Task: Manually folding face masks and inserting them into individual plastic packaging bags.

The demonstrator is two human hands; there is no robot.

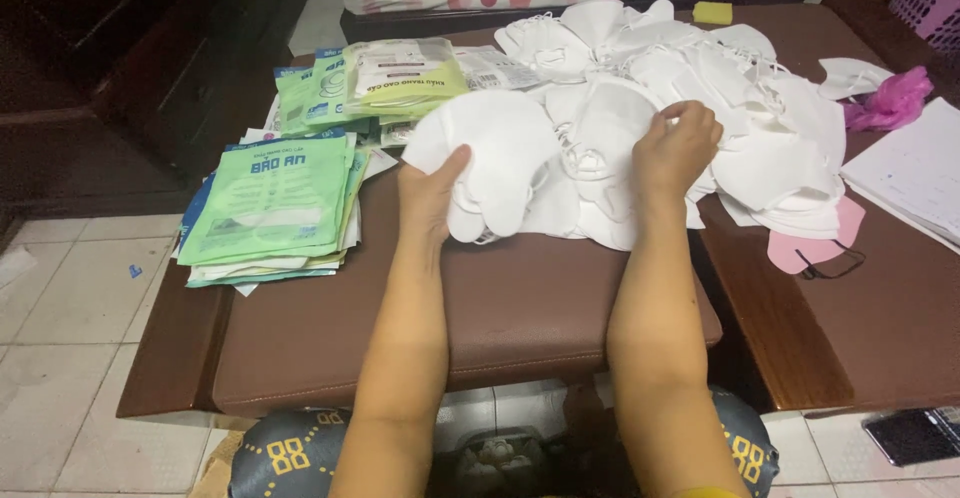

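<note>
A small stack of white masks (490, 163) lay near the brown cushion's (480, 308) far edge, the left hand (432, 193) gripping it. The right hand (678, 148) pinched a mask in the loose pile (720, 88); squaring edges would keep the stack tidy. Green packets (268, 203) sat at the left edge.

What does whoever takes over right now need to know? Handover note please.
Left hand: holds a small stack of white masks by its lower edge.
Right hand: fingers pinched on a mask in the loose mask pile.
Green pouches: stacked flat at the left on the brown cushion; more behind, some look filled.
Pink mask: lies apart, right of the pile.
Done: a few masks gathered in the left hand.
Left: most of the pile is loose.
</note>
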